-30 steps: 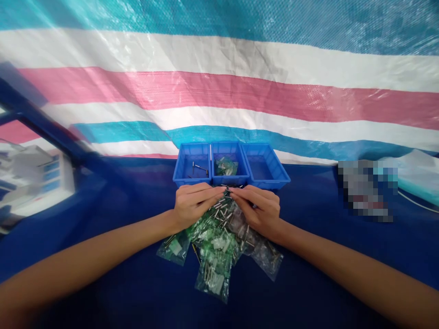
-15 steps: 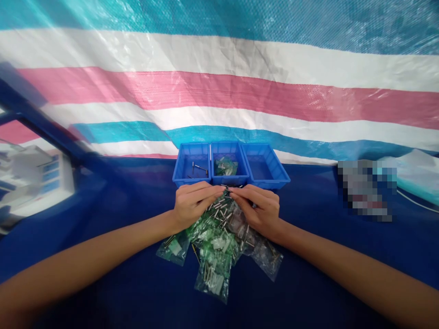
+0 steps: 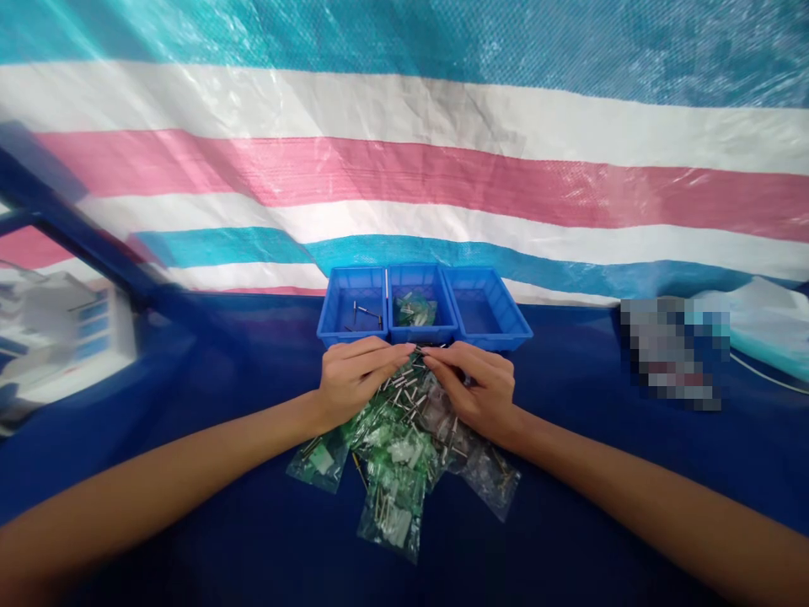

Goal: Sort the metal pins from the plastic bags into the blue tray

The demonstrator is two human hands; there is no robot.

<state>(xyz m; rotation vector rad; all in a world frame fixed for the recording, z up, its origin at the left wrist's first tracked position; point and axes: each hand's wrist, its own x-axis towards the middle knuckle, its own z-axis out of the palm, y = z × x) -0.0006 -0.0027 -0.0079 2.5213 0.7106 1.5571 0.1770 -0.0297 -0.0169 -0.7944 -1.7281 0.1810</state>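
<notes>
Barely anything's moved since the earlier frame, just a tiny shift of the whole head view. Left hand and right hand both have fingers pinched on some tiny dark piece, just in front of the middle blue bin. Metal pins and plastic bags sit heaped on the bench this side of it.
</notes>
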